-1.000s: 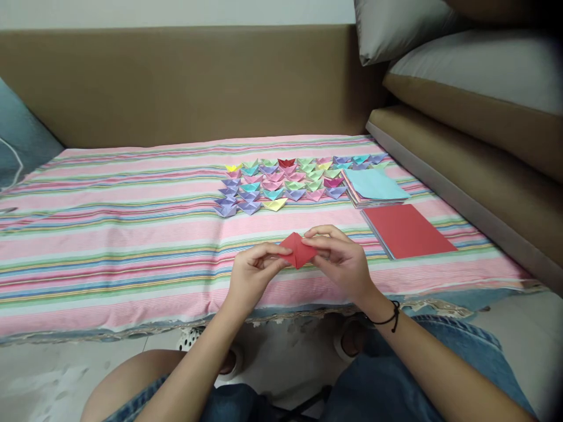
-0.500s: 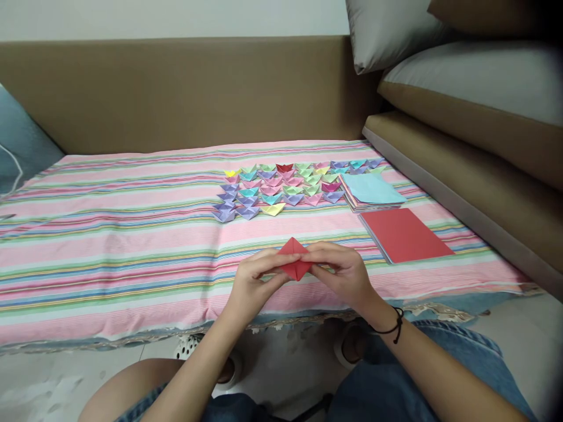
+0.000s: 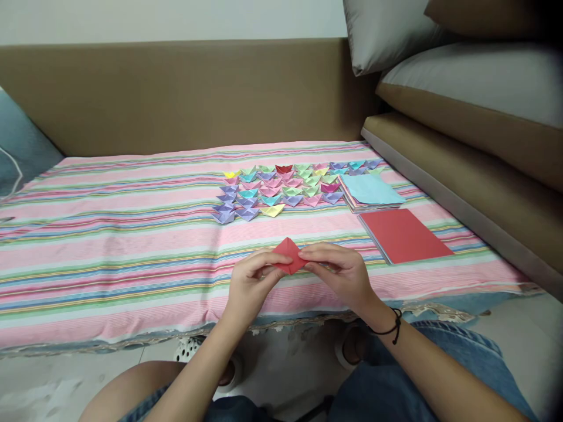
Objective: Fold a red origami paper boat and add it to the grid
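A small red folded paper [image 3: 289, 249], diamond-shaped with a crease down its middle, is held above the front part of the striped cloth. My left hand [image 3: 254, 281] pinches its left side between thumb and fingers. At its right corner, my right hand [image 3: 341, 271] grips the paper with thumb and fingertips. Behind my hands, several small folded paper boats [image 3: 271, 199] in purple, pink, green, blue, yellow and red stand in rows on the cloth.
To the right lie a stack of paper with a light blue sheet [image 3: 373, 190] on top and a red-topped stack [image 3: 407, 235]. The striped cloth [image 3: 109, 234] covers the surface. Cushions [image 3: 461, 158] are piled at the right, and a brown backrest [image 3: 189, 97] runs behind.
The red paper and my left hand have shifted slightly left. My right fingertips now hold nearer the paper's right corner, and the gap between both hands' fingertips has widened.
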`<state>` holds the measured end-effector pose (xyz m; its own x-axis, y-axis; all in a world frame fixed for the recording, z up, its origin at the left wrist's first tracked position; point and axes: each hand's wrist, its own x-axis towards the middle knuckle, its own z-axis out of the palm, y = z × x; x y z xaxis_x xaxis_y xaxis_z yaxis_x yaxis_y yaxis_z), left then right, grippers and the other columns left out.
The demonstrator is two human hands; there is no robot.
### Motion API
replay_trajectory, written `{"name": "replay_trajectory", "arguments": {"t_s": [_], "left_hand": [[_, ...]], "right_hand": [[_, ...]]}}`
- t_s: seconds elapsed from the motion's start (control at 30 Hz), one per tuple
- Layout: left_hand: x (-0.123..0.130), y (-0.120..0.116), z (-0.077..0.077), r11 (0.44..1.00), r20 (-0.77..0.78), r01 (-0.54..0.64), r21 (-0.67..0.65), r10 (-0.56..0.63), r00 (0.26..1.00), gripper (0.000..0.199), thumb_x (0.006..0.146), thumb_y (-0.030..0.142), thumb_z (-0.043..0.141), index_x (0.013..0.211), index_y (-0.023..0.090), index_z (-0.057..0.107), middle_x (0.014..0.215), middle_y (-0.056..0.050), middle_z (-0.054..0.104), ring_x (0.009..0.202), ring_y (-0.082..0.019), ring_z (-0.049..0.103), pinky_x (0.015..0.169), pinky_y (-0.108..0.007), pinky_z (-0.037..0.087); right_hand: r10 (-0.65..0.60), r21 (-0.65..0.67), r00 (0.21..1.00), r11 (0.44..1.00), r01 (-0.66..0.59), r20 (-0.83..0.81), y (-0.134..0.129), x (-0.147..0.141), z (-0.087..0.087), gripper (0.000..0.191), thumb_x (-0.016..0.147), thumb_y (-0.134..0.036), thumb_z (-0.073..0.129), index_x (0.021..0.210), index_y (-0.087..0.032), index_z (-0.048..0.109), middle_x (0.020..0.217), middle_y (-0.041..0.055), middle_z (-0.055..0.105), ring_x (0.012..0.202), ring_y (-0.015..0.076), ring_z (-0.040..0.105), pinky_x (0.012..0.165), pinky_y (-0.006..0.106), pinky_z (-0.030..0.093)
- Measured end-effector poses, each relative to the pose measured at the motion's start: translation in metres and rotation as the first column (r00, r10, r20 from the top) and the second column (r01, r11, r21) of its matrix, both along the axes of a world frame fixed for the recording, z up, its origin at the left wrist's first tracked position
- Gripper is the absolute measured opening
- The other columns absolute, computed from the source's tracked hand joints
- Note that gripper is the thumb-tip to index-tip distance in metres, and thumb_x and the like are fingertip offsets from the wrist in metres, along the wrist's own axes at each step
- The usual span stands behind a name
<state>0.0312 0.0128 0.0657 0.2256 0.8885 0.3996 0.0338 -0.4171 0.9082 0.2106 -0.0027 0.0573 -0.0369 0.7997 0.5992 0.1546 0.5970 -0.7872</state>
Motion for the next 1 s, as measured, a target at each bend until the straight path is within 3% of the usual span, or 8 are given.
{"name": "replay_trajectory", "arguments": {"t_s": [0.1,0.2,0.37,0.5,0.63,0.77,1.0], "left_hand": [[0.000,0.001,0.001,0.999,-0.011,0.052,-0.006,-0.052,0.999,0.015,0.073,0.015,0.066,0.084,0.021,0.073,0.084,-0.005,0.070,0.077,-0.016,0.064,0.063,-0.023,0.052],[0.000,0.001,-0.001,1.000,-0.024,0.014,-0.007,-0.014,1.000,0.012,0.073,0.014,0.067,0.080,0.021,0.074,0.081,-0.005,0.070,0.077,-0.016,0.065,0.064,-0.022,0.052],[0.004,-0.004,-0.005,0.995,0.067,-0.066,-0.074,0.071,0.995,0.011,0.070,0.013,0.070,0.073,0.023,0.074,0.074,-0.001,0.071,0.071,-0.013,0.065,0.062,-0.020,0.052],[0.008,-0.005,-0.005,0.989,0.090,-0.018,-0.146,0.032,0.995,0.010,0.069,0.014,0.072,0.072,0.024,0.074,0.074,0.001,0.071,0.072,-0.013,0.066,0.064,-0.019,0.053],[0.006,0.000,-0.004,0.983,0.086,0.038,-0.181,-0.023,0.996,0.011,0.070,0.018,0.072,0.079,0.022,0.072,0.083,-0.001,0.070,0.080,-0.015,0.066,0.069,-0.022,0.054],[-0.002,0.006,-0.002,0.990,-0.029,0.078,-0.116,-0.082,0.996,0.020,0.072,0.021,0.071,0.091,0.020,0.069,0.100,-0.006,0.067,0.100,-0.020,0.062,0.084,-0.029,0.052],[-0.007,0.009,0.000,0.994,-0.279,0.094,0.046,-0.078,0.957,0.035,0.076,0.023,0.066,0.111,0.022,0.059,0.109,-0.007,0.063,0.093,-0.018,0.063,0.082,-0.031,0.054]], "right_hand": [[-0.007,0.049,0.999,0.999,0.004,0.044,0.001,0.001,0.002,0.023,0.077,-0.012,0.067,0.092,-0.028,0.073,0.087,0.0034,0.072,0.081,0.0184,0.067,0.073,0.031,0.056],[0.001,0.057,0.997,0.998,-0.005,0.072,0.000,-0.001,0.001,0.024,0.077,-0.011,0.067,0.092,-0.028,0.073,0.087,0.0029,0.072,0.081,0.0180,0.067,0.072,0.030,0.056],[-0.031,-0.037,0.999,0.999,0.030,-0.031,-0.005,-0.010,-0.004,0.019,0.073,-0.013,0.071,0.086,-0.026,0.073,0.083,0.0025,0.073,0.078,0.0191,0.068,0.071,0.031,0.056],[-0.083,-0.142,0.991,0.987,0.068,-0.104,-0.008,-0.013,-0.005,0.011,0.073,-0.015,0.070,0.078,-0.025,0.073,0.077,0.0025,0.072,0.073,0.0190,0.068,0.063,0.029,0.056],[-0.116,-0.149,0.991,0.983,0.105,-0.066,-0.006,-0.009,-0.005,0.011,0.074,-0.014,0.069,0.076,-0.023,0.073,0.076,0.0030,0.072,0.072,0.0188,0.067,0.063,0.029,0.055],[-0.120,-0.095,0.991,0.988,0.125,0.052,-0.003,-0.006,-0.004,0.011,0.074,-0.013,0.068,0.074,-0.022,0.072,0.075,0.0027,0.072,0.071,0.0189,0.067,0.065,0.029,0.055],[-0.073,-0.033,0.984,0.996,0.080,0.161,0.000,-0.002,-0.003,0.010,0.076,-0.013,0.066,0.074,-0.021,0.071,0.076,0.0035,0.072,0.073,0.0185,0.067,0.069,0.030,0.054]]}}
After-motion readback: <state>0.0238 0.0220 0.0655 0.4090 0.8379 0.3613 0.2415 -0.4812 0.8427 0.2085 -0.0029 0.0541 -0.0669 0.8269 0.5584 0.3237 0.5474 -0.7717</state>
